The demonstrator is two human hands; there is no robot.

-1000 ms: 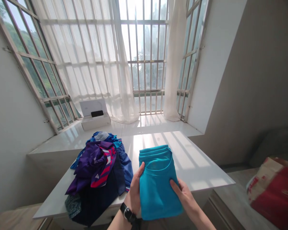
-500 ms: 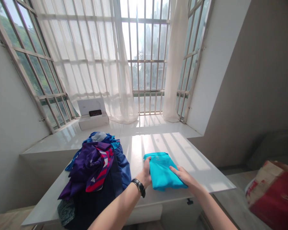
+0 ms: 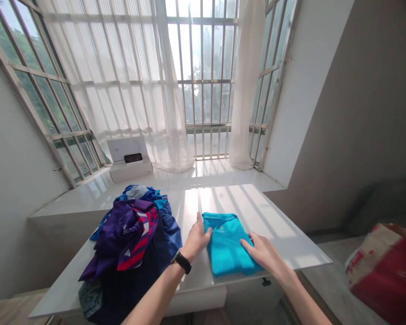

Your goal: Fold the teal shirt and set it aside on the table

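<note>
Sunlight comes through a barred window [image 3: 206, 104] behind sheer white curtains [image 3: 128, 72] and throws slanting bars of shadow over the white table [image 3: 291, 246] in front of me. On its left side sits a loose pile [image 3: 135, 234] of purple, red and blue clothes, and off to the right, apart from the table, stands a red and beige bag [image 3: 389, 271]. Between the pile and the table's right end lies the turquoise shirt [image 3: 235, 253], folded into a flat packet, collar away from me, its lower end close to the front edge. Beyond the pile, an open white box [image 3: 131, 170] stands on the sill.

Left hand [image 3: 196, 237] is spread, thumb at the shirt's left edge; right hand [image 3: 264, 253] rests along the other side, thumb on the cloth. Whether its hidden fingers pinch the fabric, I cannot tell.

I judge the shirt light, soft and a little slick, nothing fragile, but with folds that could slip open. Best hold: both sides at mid-height, thumbs above, fingers underneath, so the layers stay together. Lifting by the collar [image 3: 219, 216] alone would probably unfold it.
</note>
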